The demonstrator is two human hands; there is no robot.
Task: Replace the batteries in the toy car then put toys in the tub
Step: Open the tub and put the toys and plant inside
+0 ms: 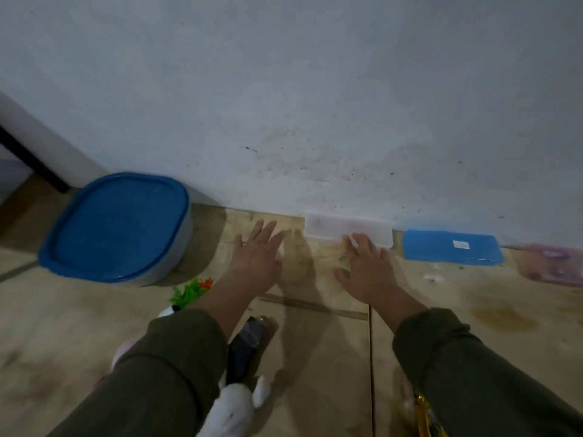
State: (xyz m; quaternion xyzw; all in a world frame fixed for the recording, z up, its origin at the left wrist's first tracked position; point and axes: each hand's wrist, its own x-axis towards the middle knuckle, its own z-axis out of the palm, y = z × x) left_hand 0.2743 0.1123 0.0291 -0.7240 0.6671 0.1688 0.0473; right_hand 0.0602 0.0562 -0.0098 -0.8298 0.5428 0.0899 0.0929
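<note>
A grey tub with a blue lid (116,227) stands on the floor at the left, against the wall, lid on. A clear flat plastic case (347,230) lies at the foot of the wall. My right hand (367,268) reaches over the floor with its fingertips at the case's near edge, fingers apart. My left hand (257,258) hovers open to the left of the case, holding nothing. A dark toy car (247,345) lies on the floor below my left forearm. A white plush toy (232,411) sits at the bottom.
A blue flat case (452,252) lies by the wall to the right, then a pink packet (555,268). A green and orange plastic toy (191,291) sits near the tub. A yellow object (424,411) peeks out under my right sleeve. The wall closes off the far side.
</note>
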